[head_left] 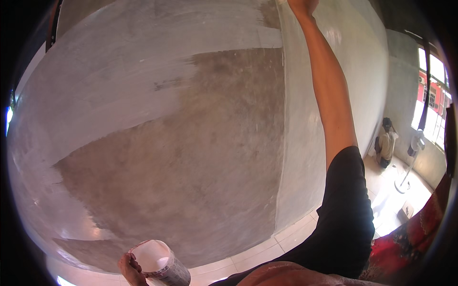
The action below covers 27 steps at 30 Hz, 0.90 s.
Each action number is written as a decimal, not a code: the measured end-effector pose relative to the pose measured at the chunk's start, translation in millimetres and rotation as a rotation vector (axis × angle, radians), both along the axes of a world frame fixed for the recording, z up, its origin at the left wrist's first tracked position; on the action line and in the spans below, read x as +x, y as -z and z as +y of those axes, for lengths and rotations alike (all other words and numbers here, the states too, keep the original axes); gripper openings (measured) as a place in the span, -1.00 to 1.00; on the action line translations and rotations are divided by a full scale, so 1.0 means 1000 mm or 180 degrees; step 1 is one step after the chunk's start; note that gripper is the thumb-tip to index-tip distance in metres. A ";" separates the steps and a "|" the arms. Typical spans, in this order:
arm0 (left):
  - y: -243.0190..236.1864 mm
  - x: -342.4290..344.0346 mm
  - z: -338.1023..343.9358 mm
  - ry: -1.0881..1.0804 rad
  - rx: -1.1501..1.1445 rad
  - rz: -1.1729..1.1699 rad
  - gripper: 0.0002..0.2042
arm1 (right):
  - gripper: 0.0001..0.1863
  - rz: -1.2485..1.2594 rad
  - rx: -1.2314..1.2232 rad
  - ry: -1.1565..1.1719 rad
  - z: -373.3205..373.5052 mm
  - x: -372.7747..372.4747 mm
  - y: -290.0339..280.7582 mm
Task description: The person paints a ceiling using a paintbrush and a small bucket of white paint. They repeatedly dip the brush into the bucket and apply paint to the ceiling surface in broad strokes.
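At the bottom, my left hand [131, 268] grips the rim of a white plastic bucket [175, 269] with pale creamy material inside. My right arm stretches up to the top edge, where my right hand [302, 6] is cut off, so its fingers and anything in them are hidden. It is up against the wall. In front of me the plastered wall [219, 143] has a rough brownish patch, bordered above and at the left by a lighter grey coat. A vertical seam separates it from a smoother pale section at the right.
A person [386, 145] crouches at the far right wall, near a barred window [431, 90] and a standing fan [416, 142]. A small box [407, 209] lies on the tiled floor [253, 255]. Red patterned fabric [415, 229] is at the right edge.
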<state>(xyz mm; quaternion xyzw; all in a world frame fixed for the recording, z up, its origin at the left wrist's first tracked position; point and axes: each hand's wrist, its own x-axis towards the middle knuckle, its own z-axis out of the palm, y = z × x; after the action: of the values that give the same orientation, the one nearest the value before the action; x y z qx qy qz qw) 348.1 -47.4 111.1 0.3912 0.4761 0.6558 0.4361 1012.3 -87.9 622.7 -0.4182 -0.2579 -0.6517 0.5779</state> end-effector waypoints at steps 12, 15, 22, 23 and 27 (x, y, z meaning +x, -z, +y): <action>-0.007 0.012 -0.009 -0.0152 0.0252 -0.0072 -0.76 | -0.70 0.0085 0.0096 -0.0017 0.004 0.001 -0.011; -0.002 0.008 -0.009 -0.0039 0.0275 -0.0021 -0.76 | -0.69 0.0077 0.0139 -0.0017 0.009 0.006 -0.016; 0.005 0.006 -0.009 -0.0118 0.0133 -0.0061 -0.76 | -0.68 -0.0107 -0.0019 0.0080 0.028 -0.019 -0.030; 0.004 0.009 -0.008 -0.0071 0.0151 -0.0055 -0.76 | -0.68 -0.0206 0.0076 0.0116 0.027 -0.016 -0.037; 0.000 0.007 -0.018 -0.0082 0.0126 -0.0024 -0.76 | -0.72 -0.0406 -0.0085 -0.0004 -0.003 -0.045 -0.029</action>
<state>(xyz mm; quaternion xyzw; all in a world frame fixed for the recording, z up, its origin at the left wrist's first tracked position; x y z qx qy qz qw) 354.9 -65.6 111.1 0.3912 0.4664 0.6721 0.4215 967.3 -91.0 652.1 -0.3833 -0.3031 -0.6731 0.5551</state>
